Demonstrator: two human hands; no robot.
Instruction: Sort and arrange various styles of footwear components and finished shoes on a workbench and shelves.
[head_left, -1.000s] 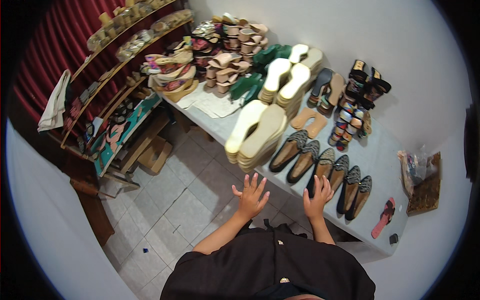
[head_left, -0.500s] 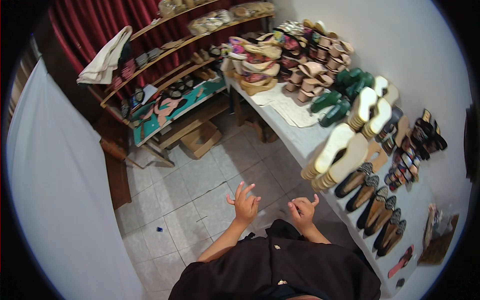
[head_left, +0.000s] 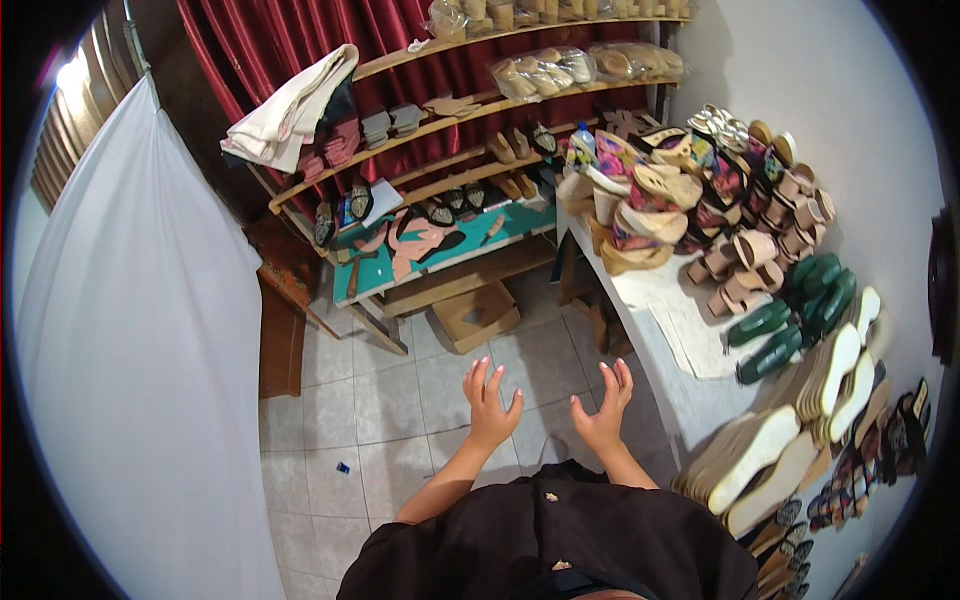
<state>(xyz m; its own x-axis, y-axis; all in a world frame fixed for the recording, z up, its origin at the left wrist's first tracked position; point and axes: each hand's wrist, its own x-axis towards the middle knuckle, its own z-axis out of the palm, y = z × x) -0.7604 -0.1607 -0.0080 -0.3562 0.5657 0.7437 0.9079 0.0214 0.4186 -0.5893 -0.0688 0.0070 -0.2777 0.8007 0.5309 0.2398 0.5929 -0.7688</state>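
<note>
My left hand is raised over the tiled floor, fingers apart and holding nothing. A short way to its right, my right hand is held up the same way, thumb and fingers spread. Neither one touches anything. Beyond them stands a workbench with a green top, with pink cut pieces and a hammer lying on it. Nearest my right hand is a long table with a pale cover. It bears stacked cream soles, green shoes and tan heeled sandals.
Wooden shelves with shoes and wrapped bundles rise against a red curtain. A cardboard box sits under the workbench. A white cloth sheet hangs at the left. Floral sandals are piled at the long table's far end.
The view has turned, so the workbench, shelves and long table now sit further right and lower. The fingers of my right hand, curled before, have spread upward; my left hand stays open.
</note>
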